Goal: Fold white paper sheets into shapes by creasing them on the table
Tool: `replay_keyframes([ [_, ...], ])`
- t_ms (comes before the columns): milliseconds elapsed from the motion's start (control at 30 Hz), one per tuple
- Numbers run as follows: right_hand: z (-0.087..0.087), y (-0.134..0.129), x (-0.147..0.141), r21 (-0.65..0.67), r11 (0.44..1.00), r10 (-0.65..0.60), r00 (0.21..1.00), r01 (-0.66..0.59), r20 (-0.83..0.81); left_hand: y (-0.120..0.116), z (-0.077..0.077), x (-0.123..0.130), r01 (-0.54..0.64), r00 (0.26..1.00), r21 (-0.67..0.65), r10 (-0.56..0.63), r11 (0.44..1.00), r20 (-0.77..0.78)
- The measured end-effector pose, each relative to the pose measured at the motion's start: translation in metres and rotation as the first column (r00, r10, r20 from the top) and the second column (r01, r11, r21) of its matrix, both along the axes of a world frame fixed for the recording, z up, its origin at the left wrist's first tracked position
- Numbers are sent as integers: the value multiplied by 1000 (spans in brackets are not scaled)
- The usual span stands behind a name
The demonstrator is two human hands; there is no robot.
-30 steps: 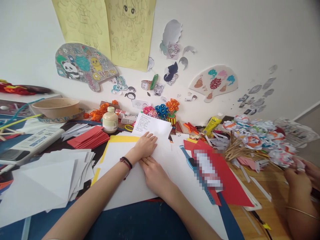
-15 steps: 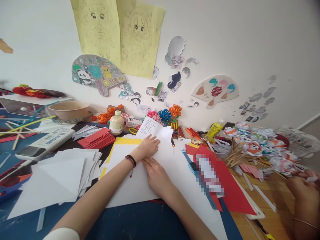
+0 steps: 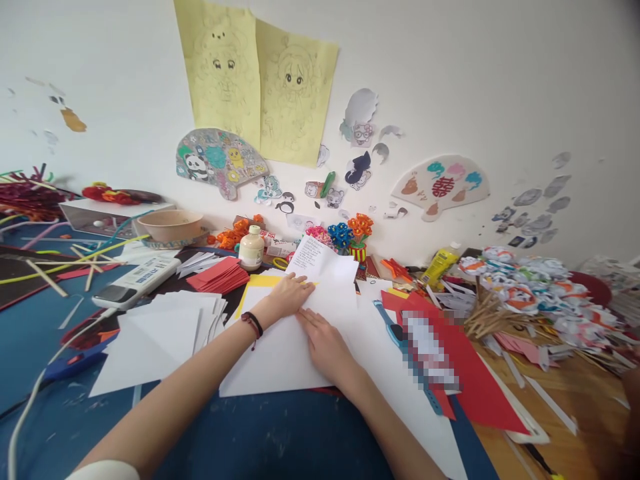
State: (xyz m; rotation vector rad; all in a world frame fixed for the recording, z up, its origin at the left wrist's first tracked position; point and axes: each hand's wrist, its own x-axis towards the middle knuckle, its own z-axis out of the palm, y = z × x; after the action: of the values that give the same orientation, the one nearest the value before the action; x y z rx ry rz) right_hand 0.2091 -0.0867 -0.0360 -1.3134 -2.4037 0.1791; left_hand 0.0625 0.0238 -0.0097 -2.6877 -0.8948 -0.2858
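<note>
White paper [image 3: 265, 363] lies under both our palms, near edge over blue table [image 3: 280, 437]. Our left hand [image 3: 289, 295] and right hand [image 3: 329, 348] press open, fingers extended, pinching nothing; handwritten sheet [image 3: 327, 262] sits just beyond left.

The large white sheet [image 3: 280, 363] has slid toward the left edge of the table [image 3: 290, 433], hiding more of the yellow sheet [image 3: 265, 281] beneath. The left hand [image 3: 291, 295] has shifted that way too, and the right hand's [image 3: 330, 348] fingertips now lie nearer its fingers than its wrist. At the table's right edge the other person's hands have mostly gone, leaving what seems a blurred arm [image 3: 631, 400]. On the left, a purple-red bunch [image 3: 30, 195] has come into view.
</note>
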Motion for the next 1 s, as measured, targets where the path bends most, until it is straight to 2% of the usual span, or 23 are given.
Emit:
replay_keyframes([
  [233,-2,-1,0,2,1000,-11,999,11,-38,-24,-1,-11,-98,995,20,98,995,5],
  [367,-7,5,2,5,996,-93,995,93,-35,-34,-7,-17,-152,988,30,152,988,-2],
  [533,-6,21,6,-3,981,-195,981,195,12,-51,-14,-23,-214,977,42,214,976,-6],
  [767,-4,51,2,13,954,-301,952,301,62,-72,-11,-40,-266,964,35,266,963,-16],
  [1000,-10,75,-2,40,922,-388,920,386,57,-96,-12,-54,-409,912,39,410,912,-3],
])
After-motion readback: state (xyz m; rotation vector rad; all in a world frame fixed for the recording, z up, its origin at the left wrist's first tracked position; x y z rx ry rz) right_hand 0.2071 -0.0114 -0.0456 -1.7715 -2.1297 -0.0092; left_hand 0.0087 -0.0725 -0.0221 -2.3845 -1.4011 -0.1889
